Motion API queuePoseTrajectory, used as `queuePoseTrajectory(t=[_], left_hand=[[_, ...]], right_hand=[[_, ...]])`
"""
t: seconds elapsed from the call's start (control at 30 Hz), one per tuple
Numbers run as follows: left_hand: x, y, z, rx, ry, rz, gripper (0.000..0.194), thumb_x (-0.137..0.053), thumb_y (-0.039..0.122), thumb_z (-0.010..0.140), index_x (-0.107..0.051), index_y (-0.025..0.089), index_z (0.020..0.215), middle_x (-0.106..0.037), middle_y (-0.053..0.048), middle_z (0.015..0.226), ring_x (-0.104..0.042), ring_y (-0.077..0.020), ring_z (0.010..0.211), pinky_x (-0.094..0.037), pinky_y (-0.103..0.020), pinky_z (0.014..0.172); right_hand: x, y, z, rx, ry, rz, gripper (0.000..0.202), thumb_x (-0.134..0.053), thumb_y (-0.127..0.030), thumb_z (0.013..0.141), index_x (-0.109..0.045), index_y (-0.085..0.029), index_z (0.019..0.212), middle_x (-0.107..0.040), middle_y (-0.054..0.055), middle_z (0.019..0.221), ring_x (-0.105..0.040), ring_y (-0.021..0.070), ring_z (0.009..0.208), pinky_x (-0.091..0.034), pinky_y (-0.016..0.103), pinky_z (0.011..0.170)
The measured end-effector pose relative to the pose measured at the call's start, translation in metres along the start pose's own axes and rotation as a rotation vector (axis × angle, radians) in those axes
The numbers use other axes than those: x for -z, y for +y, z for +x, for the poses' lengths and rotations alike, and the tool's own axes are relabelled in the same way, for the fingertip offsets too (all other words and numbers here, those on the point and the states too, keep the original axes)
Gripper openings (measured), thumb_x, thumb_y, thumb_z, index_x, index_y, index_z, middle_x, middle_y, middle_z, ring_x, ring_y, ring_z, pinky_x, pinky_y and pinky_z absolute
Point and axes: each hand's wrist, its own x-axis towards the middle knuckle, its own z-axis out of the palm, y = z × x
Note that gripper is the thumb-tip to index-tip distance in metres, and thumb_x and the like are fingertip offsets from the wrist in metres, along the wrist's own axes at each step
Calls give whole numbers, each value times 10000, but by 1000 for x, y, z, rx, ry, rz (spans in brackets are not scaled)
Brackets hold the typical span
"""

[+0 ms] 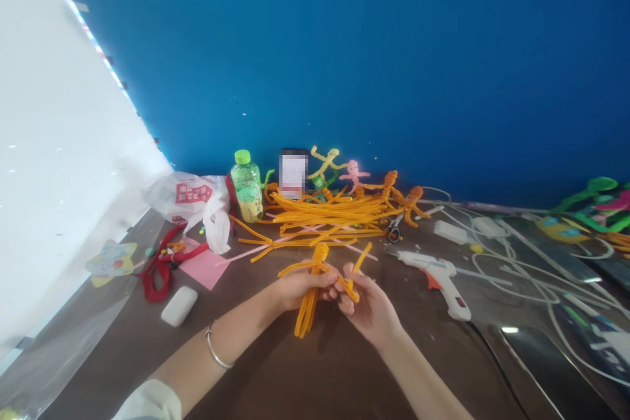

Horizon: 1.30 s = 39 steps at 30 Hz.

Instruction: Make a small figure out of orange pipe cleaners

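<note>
Between my hands is a figure of orange pipe cleaners point(321, 253), with a coiled round head at the top and several straight stems hanging below. My left hand point(306, 287) pinches it around the middle; one arm of the figure sticks out to the left. My right hand point(365, 302) has its fingers closed on the other arm, a bent orange pipe cleaner point(363, 257) whose free end points up. Part of the figure's body is hidden behind my left fingers. Just beyond my hands lies a heap of loose orange pipe cleaners point(325, 213).
Behind the heap are a green-capped bottle point(247, 190), a pink figure point(354, 172) and a yellow figure point(327, 159). Scissors point(394, 231) lie at its right edge. A glue gun point(438, 275) with a cord, a phone point(551, 367) and cables are right; a white case point(179, 306) is left.
</note>
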Motion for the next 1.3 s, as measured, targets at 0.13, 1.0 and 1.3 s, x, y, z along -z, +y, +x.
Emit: queuePoseTrajectory(t=[0.13, 1.0, 1.3], left_hand=[[2, -7, 1, 33, 43, -177, 197, -708, 285, 639, -623, 122, 710, -590, -11, 647, -536, -53, 566, -398, -159, 571], [1, -5, 6, -83, 405, -404, 153, -666, 193, 694, -626, 110, 816, -669, -48, 796, -641, -98, 717, -499, -146, 688], [0, -9, 9, -228, 473, -157, 283, -729, 301, 603, -631, 101, 776, -667, -63, 717, -645, -163, 720, -494, -287, 767]], right_hand=[[0, 4, 1, 101, 2, 71, 137, -595, -270, 719, -467, -239, 760, -468, -65, 524, -469, 77, 431, -407, 184, 424], [23, -5, -5, 1326, 159, -1709, 284, -590, -97, 740, -613, -216, 996, -667, 54, 808, -631, 186, 725, -500, 310, 676], [10, -28, -11, 1297, -145, -1879, 258, -474, -87, 829, -573, -190, 1043, -594, 114, 1129, -502, 236, 1111, -437, 432, 920]])
